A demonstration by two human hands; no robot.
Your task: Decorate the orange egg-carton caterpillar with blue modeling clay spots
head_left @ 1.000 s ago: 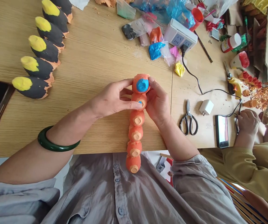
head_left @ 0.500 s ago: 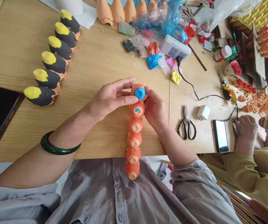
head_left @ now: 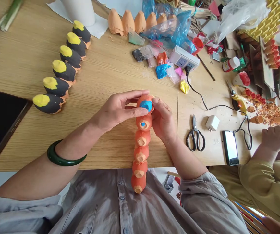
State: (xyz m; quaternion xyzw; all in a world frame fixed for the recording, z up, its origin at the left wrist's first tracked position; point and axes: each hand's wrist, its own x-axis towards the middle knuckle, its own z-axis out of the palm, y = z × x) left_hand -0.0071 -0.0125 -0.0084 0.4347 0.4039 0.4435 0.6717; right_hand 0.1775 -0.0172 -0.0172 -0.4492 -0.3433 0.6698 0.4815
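Note:
A strip of egg-carton cups (head_left: 142,140) coated in orange clay runs toward my body, its near end past the table edge. Its bare, pale tips face up. On the far cup is a broad patch of blue clay (head_left: 145,105); the second cup has a small blue dot (head_left: 143,124). My left hand (head_left: 120,110) is closed round the far cup, thumb on the blue patch, fingers behind. From the other side, my right hand (head_left: 163,118) grips the same end, thumb and forefinger at the cup's right edge.
Black cups with yellow tips (head_left: 63,70) stand at left, beside a dark tablet (head_left: 2,126). Scissors (head_left: 195,135), a white charger (head_left: 212,123), a phone (head_left: 231,148) and a power strip (head_left: 184,58) lie right. Bagged clay (head_left: 162,71) lies ahead. A co-worker's hands (head_left: 274,139) are far right.
The whole view has shifted slightly. My left thumb has moved further across the blue patch. The co-worker's hands have come together, and the pale-handled scissors there no longer show.

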